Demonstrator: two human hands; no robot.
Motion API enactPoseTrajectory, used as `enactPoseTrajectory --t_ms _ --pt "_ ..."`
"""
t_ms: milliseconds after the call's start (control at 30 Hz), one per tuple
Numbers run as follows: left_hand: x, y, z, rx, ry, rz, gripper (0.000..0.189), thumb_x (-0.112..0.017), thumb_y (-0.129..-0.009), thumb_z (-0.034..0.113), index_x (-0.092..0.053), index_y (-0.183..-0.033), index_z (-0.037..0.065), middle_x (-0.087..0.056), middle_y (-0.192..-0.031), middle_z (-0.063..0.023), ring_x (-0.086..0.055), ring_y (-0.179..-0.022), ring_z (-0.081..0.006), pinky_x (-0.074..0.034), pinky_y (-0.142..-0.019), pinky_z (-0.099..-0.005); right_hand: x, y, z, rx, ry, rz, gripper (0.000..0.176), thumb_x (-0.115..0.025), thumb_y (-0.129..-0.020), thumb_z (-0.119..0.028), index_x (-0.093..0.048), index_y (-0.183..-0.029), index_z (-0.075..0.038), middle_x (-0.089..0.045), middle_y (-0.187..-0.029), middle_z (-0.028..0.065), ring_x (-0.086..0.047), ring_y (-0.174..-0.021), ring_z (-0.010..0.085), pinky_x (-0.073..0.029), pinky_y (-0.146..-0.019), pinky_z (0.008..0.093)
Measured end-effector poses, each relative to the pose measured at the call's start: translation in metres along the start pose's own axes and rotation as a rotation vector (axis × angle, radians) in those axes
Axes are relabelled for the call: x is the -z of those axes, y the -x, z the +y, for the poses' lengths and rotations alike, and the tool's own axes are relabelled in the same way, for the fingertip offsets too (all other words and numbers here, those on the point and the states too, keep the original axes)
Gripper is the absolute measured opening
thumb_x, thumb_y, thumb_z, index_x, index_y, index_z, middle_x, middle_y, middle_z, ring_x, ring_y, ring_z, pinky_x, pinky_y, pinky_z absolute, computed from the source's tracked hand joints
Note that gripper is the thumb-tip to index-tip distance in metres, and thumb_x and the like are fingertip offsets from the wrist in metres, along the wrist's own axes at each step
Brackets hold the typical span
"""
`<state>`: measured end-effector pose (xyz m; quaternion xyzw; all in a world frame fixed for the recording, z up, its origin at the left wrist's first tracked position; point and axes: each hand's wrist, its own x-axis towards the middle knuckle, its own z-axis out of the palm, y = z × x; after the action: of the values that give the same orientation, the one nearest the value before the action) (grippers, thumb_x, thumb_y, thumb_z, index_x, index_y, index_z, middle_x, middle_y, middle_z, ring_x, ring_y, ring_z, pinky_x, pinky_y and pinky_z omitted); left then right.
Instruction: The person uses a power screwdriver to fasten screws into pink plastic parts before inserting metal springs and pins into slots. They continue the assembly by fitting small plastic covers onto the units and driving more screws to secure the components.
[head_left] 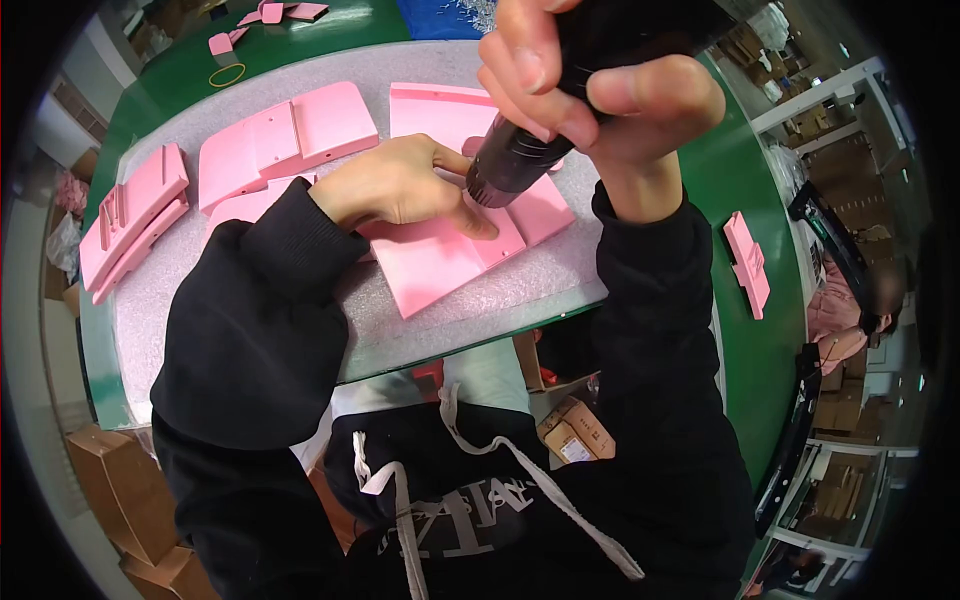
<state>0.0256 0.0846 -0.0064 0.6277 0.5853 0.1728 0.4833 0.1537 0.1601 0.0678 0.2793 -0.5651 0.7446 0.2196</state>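
Observation:
My right hand point(620, 95) is closed around a black electric screwdriver point(530, 150), which slants down towards a pink plastic panel point(430, 265). The driver's nose hides its tip, and I cannot see a screw under it. My left hand point(405, 185) rests on the same panel with thumb and forefinger spread on either side of the driver's nose. Its other fingers are mostly hidden. Behind the driver lies another pink panel point(425, 110), and to the left a pair of joined pink panels point(290, 130).
Foam sheeting point(400, 345) covers part of the green table point(755, 390). More pink parts point(135, 220) lie at the left, and one pink piece point(746, 265) at the right. A yellow ring point(227, 75) and a blue sheet point(430, 18) are at the back. Another person point(840, 310) is at far right.

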Motion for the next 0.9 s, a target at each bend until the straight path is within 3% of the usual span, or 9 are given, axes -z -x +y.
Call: enactPoseTrajectory --t_ms 133,233,500,533,567,667,733,800,900 --pt "-0.001 0.006 0.009 0.011 0.023 0.039 0.027 -0.077 -0.062 0.021 -0.062 -0.077 0.004 -0.056 -0.070 0.0004 -0.049 -0.069 -0.0115 -0.037 -0.064 -0.0259 0.002 0.002 0.000 -0.004 -0.031 -0.027 0.044 -0.061 -0.051 0.000 -0.046 -0.092 0.007 -0.056 -0.073 0.0238 -0.045 -0.041 0.0183 -0.038 -0.039 0.0256" --pt "0.001 0.001 0.003 0.033 -0.033 -0.009 0.054 -0.076 -0.052 0.038 -0.069 -0.100 0.014 -0.063 -0.098 -0.0149 -0.057 -0.094 -0.0261 -0.041 -0.086 -0.0324 0.004 0.005 0.003 -0.009 -0.036 -0.013 0.044 -0.060 -0.050 0.001 -0.046 -0.092 0.007 -0.056 -0.074 0.0243 -0.045 -0.040 0.0186 -0.038 -0.039 0.0263" --pt "-0.004 0.010 -0.002 -0.143 -0.073 0.161 0.059 -0.074 -0.061 0.038 -0.061 -0.112 0.011 -0.061 -0.099 -0.0173 -0.056 -0.092 -0.0278 -0.043 -0.083 -0.0351 0.015 0.026 -0.040 0.153 0.027 -0.064 0.046 -0.052 -0.062 -0.004 -0.046 -0.107 -0.002 -0.055 -0.089 0.0121 -0.048 -0.048 0.0167 -0.041 -0.052 0.0298" --pt "-0.006 0.012 -0.004 -0.180 -0.093 0.205 0.059 -0.074 -0.063 0.038 -0.060 -0.113 0.010 -0.061 -0.099 -0.0174 -0.056 -0.092 -0.0276 -0.044 -0.082 -0.0351 0.023 0.027 -0.032 0.227 -0.243 -0.089 0.044 -0.051 -0.064 -0.005 -0.047 -0.108 -0.002 -0.055 -0.090 0.0099 -0.048 -0.050 0.0151 -0.041 -0.054 0.0293" --pt "-0.010 0.016 -0.002 -0.247 -0.146 0.264 0.061 -0.073 -0.065 0.041 -0.057 -0.114 0.009 -0.060 -0.097 -0.0166 -0.056 -0.088 -0.0264 -0.044 -0.081 -0.0341 0.030 0.028 -0.024 0.297 -0.512 -0.135 0.043 -0.049 -0.066 -0.006 -0.048 -0.109 -0.003 -0.055 -0.091 0.0076 -0.048 -0.051 0.0134 -0.041 -0.056 0.0288" --pt "-0.014 0.017 -0.002 -0.825 -0.573 0.677 0.060 -0.074 -0.068 0.036 -0.054 -0.116 0.007 -0.060 -0.094 -0.0144 -0.057 -0.086 -0.0245 -0.044 -0.081 -0.0327 0.031 0.052 -0.035 0.257 -0.099 0.415 0.042 -0.046 -0.067 -0.009 -0.052 -0.108 -0.004 -0.057 -0.097 0.0067 -0.043 -0.049 0.0098 -0.038 -0.055 0.0267" --pt "-0.026 0.013 0.006 -0.816 0.121 0.435 0.047 -0.072 -0.075 0.018 -0.053 -0.114 0.001 -0.061 -0.093 -0.0108 -0.057 -0.087 -0.0165 -0.044 -0.080 -0.0298 0.026 0.049 -0.014 0.245 0.162 0.770 0.016 -0.062 -0.077 -0.015 -0.054 -0.076 -0.001 -0.060 -0.076 0.0121 -0.058 -0.058 0.0165 -0.050 -0.059 0.0279" --pt "-0.032 0.014 0.007 -0.525 0.311 0.356 0.041 -0.069 -0.078 0.013 -0.053 -0.112 -0.003 -0.061 -0.095 -0.0095 -0.058 -0.084 -0.0124 -0.045 -0.079 -0.0279 0.011 0.041 0.002 0.159 0.230 0.853 0.025 -0.062 -0.076 -0.015 -0.053 -0.093 0.001 -0.061 -0.085 0.0140 -0.061 -0.062 0.0183 -0.050 -0.062 0.0278" --pt "-0.035 0.020 0.003 -0.535 0.683 0.075 0.032 -0.061 -0.083 0.006 -0.052 -0.110 -0.007 -0.060 -0.098 -0.0094 -0.057 -0.085 -0.0116 -0.045 -0.078 -0.0267 -0.009 0.052 -0.006 0.010 0.325 0.761 0.040 -0.060 -0.083 -0.031 -0.047 -0.104 0.000 -0.060 -0.094 0.0118 -0.062 -0.076 0.0190 -0.049 -0.071 0.0299"
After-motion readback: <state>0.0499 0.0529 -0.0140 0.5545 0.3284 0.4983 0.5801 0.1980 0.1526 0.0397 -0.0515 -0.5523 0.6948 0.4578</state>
